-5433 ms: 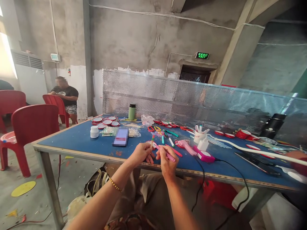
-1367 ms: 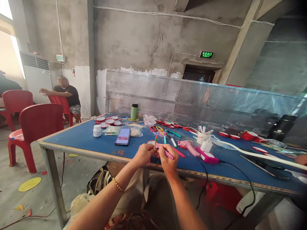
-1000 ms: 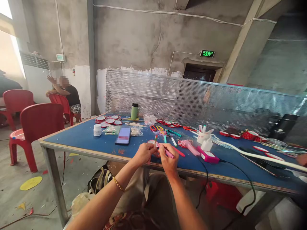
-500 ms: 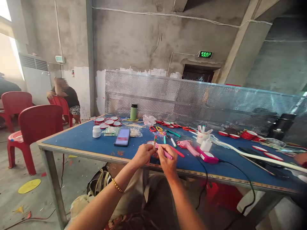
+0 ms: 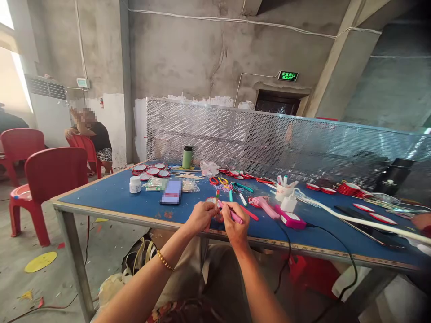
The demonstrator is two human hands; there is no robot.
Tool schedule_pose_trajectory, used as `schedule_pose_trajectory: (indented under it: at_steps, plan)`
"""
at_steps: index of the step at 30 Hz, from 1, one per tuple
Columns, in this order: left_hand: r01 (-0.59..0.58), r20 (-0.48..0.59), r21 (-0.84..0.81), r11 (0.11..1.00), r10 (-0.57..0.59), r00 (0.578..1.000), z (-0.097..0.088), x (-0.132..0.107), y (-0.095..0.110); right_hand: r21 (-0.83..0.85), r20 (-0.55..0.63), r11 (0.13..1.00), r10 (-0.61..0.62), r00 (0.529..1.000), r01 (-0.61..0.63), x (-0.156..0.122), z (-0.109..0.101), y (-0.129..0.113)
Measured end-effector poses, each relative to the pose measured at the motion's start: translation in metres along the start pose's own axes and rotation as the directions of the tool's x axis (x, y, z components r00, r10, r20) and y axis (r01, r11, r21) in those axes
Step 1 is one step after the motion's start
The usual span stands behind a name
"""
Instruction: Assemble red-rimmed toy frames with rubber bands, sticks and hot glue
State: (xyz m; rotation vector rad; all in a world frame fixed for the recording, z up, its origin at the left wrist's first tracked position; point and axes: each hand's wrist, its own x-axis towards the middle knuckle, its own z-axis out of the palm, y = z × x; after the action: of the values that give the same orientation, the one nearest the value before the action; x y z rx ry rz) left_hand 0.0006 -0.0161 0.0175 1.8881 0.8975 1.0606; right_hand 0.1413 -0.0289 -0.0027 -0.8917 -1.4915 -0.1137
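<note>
My left hand [image 5: 202, 216] is closed on a small wooden stick [image 5: 217, 196], whose upper end shows red and green bands. My right hand [image 5: 236, 229] grips a pink marker pen [image 5: 237, 218] like a writing tool, its front end close to the stick. Whether the tip touches the wood is too small to see. Both hands meet over the table's near edge. Just beyond them lie a red marker [image 5: 249, 213], a teal marker [image 5: 230, 195] and a white marker [image 5: 243, 200]. A round red-rimmed piece is partly hidden behind my left hand.
On the blue table [image 5: 111, 193] are a phone [image 5: 171, 193], a white bottle [image 5: 135, 184], a green flask [image 5: 187, 157], pliers [image 5: 243, 187] and a pink glue gun [image 5: 266, 207]. A cup of pens [image 5: 282, 193] stands right. A seated person [image 5: 96, 134] is far left.
Almost nothing differs. Both hands keep their hold on the stick and the pink marker, and the view has shifted very slightly.
</note>
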Motion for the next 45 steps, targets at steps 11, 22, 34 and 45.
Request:
schedule_pose_trajectory:
  at_steps: [11, 22, 34, 45]
  plan:
    - [-0.005, -0.022, 0.017, 1.0, 0.006, 1.0, 0.0006, 0.0, 0.0003, -0.022, 0.011, 0.999, -0.041, 0.999, 0.041, -0.0001, 0.0023, 0.0008]
    - [-0.013, -0.011, -0.03, 0.999, 0.013, 1.0, 0.0003, 0.0013, -0.0009, 0.025, -0.041, 0.998, 0.051, 0.998, -0.05, -0.0014, 0.0009, 0.0006]
    - [0.004, -0.018, -0.008, 1.0, -0.005, 1.0, 0.0014, -0.0011, 0.0041, -0.017, 0.004, 0.999, -0.045, 0.999, 0.045, 0.0007, 0.0005, -0.0022]
    - [0.023, -0.042, -0.007, 1.0, -0.024, 0.999, 0.0004, 0.0003, 0.0023, 0.0, -0.016, 1.0, 0.026, 1.0, -0.026, -0.0006, 0.0006, 0.0]
